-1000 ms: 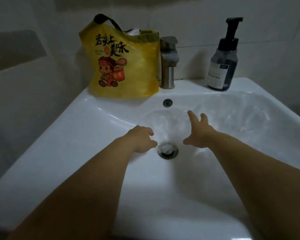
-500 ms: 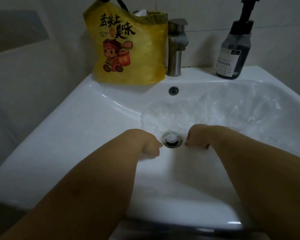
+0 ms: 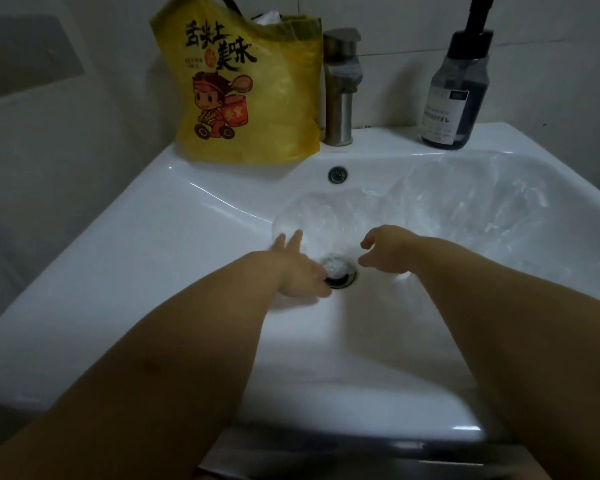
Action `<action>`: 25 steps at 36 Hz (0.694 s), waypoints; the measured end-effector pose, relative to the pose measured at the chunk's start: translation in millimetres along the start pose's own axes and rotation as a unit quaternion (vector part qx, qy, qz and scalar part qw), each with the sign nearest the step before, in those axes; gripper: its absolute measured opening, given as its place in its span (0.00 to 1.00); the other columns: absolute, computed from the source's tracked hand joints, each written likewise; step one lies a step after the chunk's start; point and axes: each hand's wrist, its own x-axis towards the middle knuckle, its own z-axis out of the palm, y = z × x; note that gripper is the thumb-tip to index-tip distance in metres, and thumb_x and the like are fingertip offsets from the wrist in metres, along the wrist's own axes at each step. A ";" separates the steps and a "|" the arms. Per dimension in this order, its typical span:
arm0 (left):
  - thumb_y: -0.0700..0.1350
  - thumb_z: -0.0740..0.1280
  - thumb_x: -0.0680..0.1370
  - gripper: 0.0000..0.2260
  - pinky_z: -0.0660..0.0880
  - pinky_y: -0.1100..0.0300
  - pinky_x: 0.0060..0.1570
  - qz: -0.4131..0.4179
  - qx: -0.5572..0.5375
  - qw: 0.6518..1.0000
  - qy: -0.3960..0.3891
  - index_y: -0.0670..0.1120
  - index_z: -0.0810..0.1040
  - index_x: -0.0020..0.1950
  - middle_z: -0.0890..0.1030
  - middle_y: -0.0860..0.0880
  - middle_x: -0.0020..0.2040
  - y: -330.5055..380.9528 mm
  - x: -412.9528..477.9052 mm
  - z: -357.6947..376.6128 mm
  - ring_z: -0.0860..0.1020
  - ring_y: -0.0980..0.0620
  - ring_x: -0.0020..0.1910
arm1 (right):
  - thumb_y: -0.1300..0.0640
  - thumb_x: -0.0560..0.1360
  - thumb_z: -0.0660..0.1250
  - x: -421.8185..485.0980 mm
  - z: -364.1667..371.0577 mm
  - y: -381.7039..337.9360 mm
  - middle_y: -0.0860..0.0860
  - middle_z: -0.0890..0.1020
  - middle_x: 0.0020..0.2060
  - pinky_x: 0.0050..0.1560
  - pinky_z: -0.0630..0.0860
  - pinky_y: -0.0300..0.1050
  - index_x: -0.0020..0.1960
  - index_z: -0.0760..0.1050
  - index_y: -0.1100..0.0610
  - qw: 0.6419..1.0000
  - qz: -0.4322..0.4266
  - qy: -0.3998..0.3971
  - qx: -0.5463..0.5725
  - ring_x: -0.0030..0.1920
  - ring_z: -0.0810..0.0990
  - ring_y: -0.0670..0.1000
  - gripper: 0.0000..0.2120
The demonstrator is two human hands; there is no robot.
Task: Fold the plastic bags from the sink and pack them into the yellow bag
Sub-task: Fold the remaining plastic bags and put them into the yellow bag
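A clear, crinkled plastic bag [image 3: 465, 209] lies spread in the white sink [image 3: 146, 258], reaching from the drain [image 3: 340, 276] up the right wall of the basin. My left hand [image 3: 293, 268] lies just left of the drain with straight fingers touching the bag's left edge. Just right of the drain my right hand [image 3: 390, 252] hovers over the bag, thumb and fingers loosely curled and apart, with nothing visibly held. The yellow bag [image 3: 253, 98], printed with a cartoon rider, stands upright on the sink's back ledge at the left, its mouth open with something white inside.
A steel faucet [image 3: 340, 88] stands next to the yellow bag on its right. A dark pump bottle [image 3: 456, 95] sits at the back right of the ledge. An overflow hole [image 3: 337, 174] is below the faucet. Tiled wall runs behind and to the left.
Both hands were curled near the drain half a second ago. Now the left hand's fingers are stretched out onto the bag and the right hand has loosened.
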 end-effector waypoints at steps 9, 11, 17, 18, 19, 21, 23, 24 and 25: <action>0.55 0.51 0.84 0.24 0.64 0.53 0.66 -0.016 -0.071 0.997 0.010 0.41 0.67 0.73 0.69 0.41 0.72 8.4 10.7 7.8 0.68 0.42 0.69 | 0.56 0.80 0.62 -2.1 -4.6 3.9 0.56 0.66 0.72 0.65 0.65 0.44 0.75 0.62 0.58 0.999 -0.014 -0.028 -0.012 0.70 0.68 0.55 0.25; 0.53 0.54 0.84 0.22 0.66 0.56 0.58 -0.009 -0.122 0.992 0.044 0.39 0.73 0.67 0.75 0.40 0.65 5.6 9.2 5.7 0.73 0.42 0.62 | 0.57 0.78 0.66 2.6 -3.5 4.5 0.56 0.65 0.73 0.64 0.67 0.44 0.76 0.59 0.57 0.999 -0.026 -0.009 0.017 0.70 0.68 0.56 0.30; 0.46 0.72 0.75 0.06 0.75 0.64 0.46 0.050 -0.427 0.873 0.230 0.45 0.85 0.49 0.84 0.48 0.49 -1.7 -2.9 -18.8 0.80 0.53 0.47 | 0.52 0.72 0.73 5.1 -3.6 -2.9 0.59 0.59 0.73 0.66 0.68 0.50 0.78 0.53 0.50 0.997 -0.035 0.007 0.066 0.69 0.66 0.60 0.41; 0.43 0.73 0.74 0.04 0.74 0.68 0.46 0.071 -0.466 0.848 0.243 0.47 0.85 0.48 0.83 0.51 0.47 -3.8 -4.4 -22.5 0.80 0.57 0.46 | 0.51 0.75 0.69 3.5 -4.7 -5.5 0.59 0.63 0.71 0.65 0.67 0.47 0.75 0.59 0.54 0.998 -0.041 0.022 0.043 0.68 0.67 0.60 0.33; 0.40 0.73 0.74 0.04 0.73 0.72 0.44 0.088 -0.497 0.823 0.261 0.49 0.84 0.45 0.83 0.54 0.44 -6.2 -6.0 -25.6 0.79 0.59 0.44 | 0.51 0.78 0.65 1.8 -6.4 -8.5 0.59 0.69 0.67 0.60 0.69 0.45 0.71 0.67 0.59 0.997 -0.053 0.044 0.041 0.65 0.70 0.59 0.24; 0.36 0.72 0.72 0.09 0.72 0.73 0.39 0.089 -0.546 0.770 0.317 0.50 0.80 0.40 0.80 0.54 0.40 -12.7 -6.0 -30.3 0.77 0.60 0.40 | 0.53 0.80 0.60 1.5 -12.9 -14.5 0.58 0.77 0.53 0.45 0.70 0.42 0.57 0.75 0.62 0.986 -0.078 0.095 0.110 0.53 0.76 0.57 0.13; 0.35 0.73 0.72 0.10 0.72 0.71 0.35 0.058 -0.584 0.721 0.368 0.50 0.78 0.42 0.78 0.53 0.41 -20.0 -2.4 -33.3 0.75 0.57 0.39 | 0.53 0.80 0.61 3.5 -22.0 -21.3 0.55 0.77 0.44 0.40 0.72 0.41 0.51 0.74 0.57 0.953 -0.070 0.114 0.271 0.42 0.76 0.52 0.08; 0.37 0.73 0.71 0.11 0.71 0.70 0.36 0.044 -0.599 0.702 0.384 0.49 0.77 0.48 0.77 0.53 0.45 -24.2 0.7 -34.4 0.75 0.57 0.42 | 0.53 0.79 0.62 4.3 -27.7 -25.1 0.54 0.78 0.43 0.42 0.74 0.42 0.51 0.74 0.55 0.930 -0.065 0.115 0.344 0.40 0.75 0.51 0.06; 0.39 0.74 0.71 0.16 0.71 0.69 0.40 0.033 -0.612 0.689 0.386 0.50 0.76 0.56 0.75 0.52 0.51 -27.5 2.5 -34.5 0.74 0.56 0.47 | 0.53 0.79 0.63 3.9 -32.1 -28.2 0.53 0.79 0.43 0.43 0.76 0.45 0.51 0.74 0.55 0.905 -0.064 0.107 0.407 0.40 0.75 0.50 0.06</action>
